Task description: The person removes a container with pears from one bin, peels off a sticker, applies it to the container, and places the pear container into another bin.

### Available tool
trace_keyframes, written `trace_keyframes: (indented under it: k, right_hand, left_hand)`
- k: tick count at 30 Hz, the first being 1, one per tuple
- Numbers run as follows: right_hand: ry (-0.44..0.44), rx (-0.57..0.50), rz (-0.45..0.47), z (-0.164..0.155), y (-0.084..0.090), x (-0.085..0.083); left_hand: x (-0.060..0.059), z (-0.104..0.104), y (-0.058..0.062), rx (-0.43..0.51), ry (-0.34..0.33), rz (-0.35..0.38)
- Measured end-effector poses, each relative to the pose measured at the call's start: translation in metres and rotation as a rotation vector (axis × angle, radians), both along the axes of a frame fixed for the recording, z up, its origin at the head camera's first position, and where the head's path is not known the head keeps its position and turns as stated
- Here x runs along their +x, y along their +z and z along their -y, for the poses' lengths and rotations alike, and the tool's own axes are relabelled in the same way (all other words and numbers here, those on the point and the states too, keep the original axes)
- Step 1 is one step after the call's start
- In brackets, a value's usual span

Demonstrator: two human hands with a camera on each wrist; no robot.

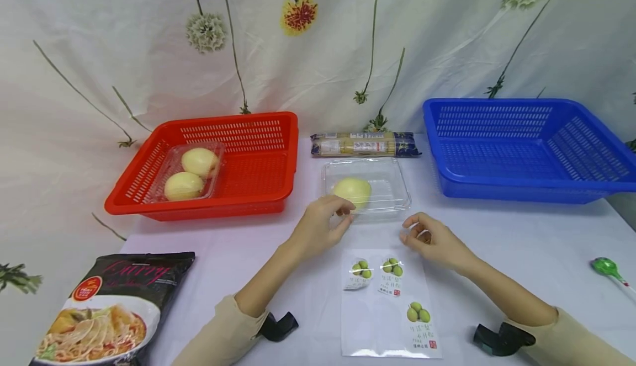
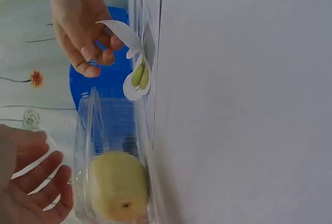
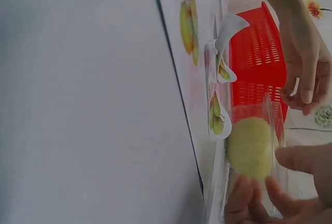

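Beside the sticker sheet printed with green fruit, both hands hover loosely curled, empty.

A white tabletop fills the foreground under soft, even light. Behind it hangs a pale fabric backdrop, creased in loose folds and printed with long-stemmed flowers in white, yellow and red

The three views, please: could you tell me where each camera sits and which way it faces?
Head: above the table, facing forward and down at left hand, right hand, both forearms.
Left wrist: low over the table, facing the pear in its clear tray; both hands show.
Right wrist: low, facing the red basket; both hands show.
Shared: the pear and sticker sheet.
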State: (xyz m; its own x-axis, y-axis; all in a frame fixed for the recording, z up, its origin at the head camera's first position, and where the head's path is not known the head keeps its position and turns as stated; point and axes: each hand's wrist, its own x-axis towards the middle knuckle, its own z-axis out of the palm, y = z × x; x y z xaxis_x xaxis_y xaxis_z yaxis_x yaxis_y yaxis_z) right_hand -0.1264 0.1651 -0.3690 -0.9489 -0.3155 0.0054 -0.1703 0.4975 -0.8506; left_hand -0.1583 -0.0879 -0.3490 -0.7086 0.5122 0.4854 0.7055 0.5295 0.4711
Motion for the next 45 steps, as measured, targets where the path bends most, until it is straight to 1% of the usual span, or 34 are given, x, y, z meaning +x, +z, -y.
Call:
trace_keyframes:
  k: [3,5,7,10,12,16,21,28,32,35,40,45]
  right_hand:
    - [0.184,0.115,-0.092,-0.002,-0.002,0.003]
    - [0.255,0.171,-0.137,-0.001,-0.002,0.004]
    - [0.288,0.224,-0.157,0.001,-0.002,0.004]
    - [0.317,0.286,-0.169,0.006,-0.002,0.005]
    - [0.33,0.317,-0.169,0.008,-0.001,0.005]
    - [0.347,0.341,-0.169,0.012,-0.001,0.006]
    - [0.357,0.345,-0.174,0.014,-0.003,0.006]
    - [0.337,0.295,-0.161,0.015,-0.005,0.005]
    - [0.34,0.285,-0.165,0.015,-0.005,0.005]
    - [0.346,0.28,-0.163,0.015,-0.004,0.005]
    - [0.365,0.247,-0.136,0.012,0.0,0.004]
    - [0.408,0.187,-0.079,0.007,0.007,0.004]
  left_hand:
    - [0.006,-0.002,0.002,-0.186,-0.085,0.184]
    - [0.008,-0.005,0.0,-0.31,-0.116,0.293]
    - [0.009,-0.01,-0.002,-0.4,-0.133,0.361]
    - [0.008,-0.016,-0.005,-0.47,-0.15,0.405]
    - [0.006,-0.019,-0.008,-0.495,-0.165,0.418]
    - [0.003,-0.025,-0.012,-0.52,-0.192,0.439]
    - [0.001,-0.03,-0.013,-0.535,-0.195,0.442]
    - [0.001,-0.035,-0.015,-0.557,-0.201,0.429]
    - [0.0,-0.037,-0.016,-0.53,-0.215,0.401]
    - [0.001,-0.037,-0.016,-0.533,-0.209,0.391]
    - [0.002,-0.038,-0.016,-0.572,-0.164,0.418]
    - [-0.002,-0.038,-0.018,-0.545,-0.167,0.451]
